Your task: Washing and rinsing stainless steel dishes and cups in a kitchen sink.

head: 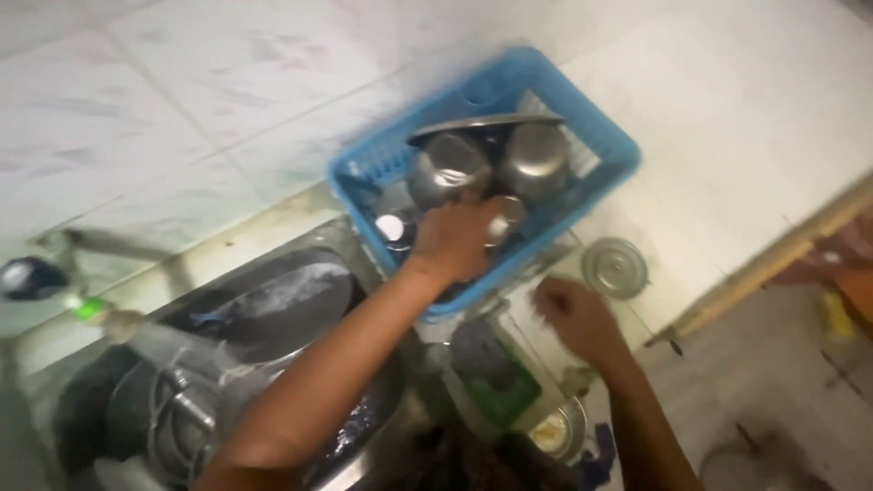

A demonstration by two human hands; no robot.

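Observation:
My left hand (457, 238) reaches into a blue plastic dish basket (609, 136) and rests among several steel vessels; whether it grips one is blurred. Two upturned steel pots (535, 156) and a steel plate (482, 124) stand in the basket behind that hand. My right hand (575, 314) hovers over the counter in front of the basket, fingers loosely curled, nothing visible in it. A round steel lid (616, 266) lies on the counter just right of the right hand.
A steel sink (273, 309) at the left holds wet dark pans, with water running from a tap (86, 305). A green scrub pad (498, 382) and a small steel bowl (556, 432) sit near the front. The tiled wall is behind.

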